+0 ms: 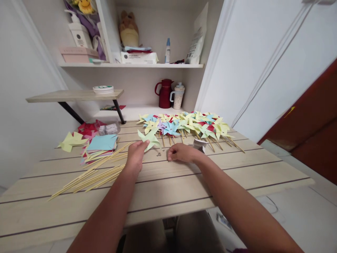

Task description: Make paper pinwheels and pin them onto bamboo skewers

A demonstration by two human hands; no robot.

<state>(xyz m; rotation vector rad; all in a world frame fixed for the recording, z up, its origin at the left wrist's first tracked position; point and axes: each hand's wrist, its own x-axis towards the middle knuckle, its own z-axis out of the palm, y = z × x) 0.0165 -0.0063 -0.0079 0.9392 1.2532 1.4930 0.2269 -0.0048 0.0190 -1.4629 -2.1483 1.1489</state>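
Note:
My left hand (136, 154) is closed on a pale green paper pinwheel (150, 138), its blades pointing up and away from me. To the right, my right hand (181, 153) rests low at the wooden table (168, 189), thumb and fingers pinched together. Whatever lies between those fingertips is too small to name. Several tiny round metal pieces (158, 154) lie on the boards between my hands. Left of my left hand are thin wooden sticks (102, 176), laid in a loose bundle.
Finished pinwheels on sticks (184, 124) cover the back right. A small open box (200, 145) stands behind my right hand. At left are stacked coloured papers (102, 143), a yellow pinwheel (71, 140), a clear container (109, 127) and a raised wooden shelf (76, 95).

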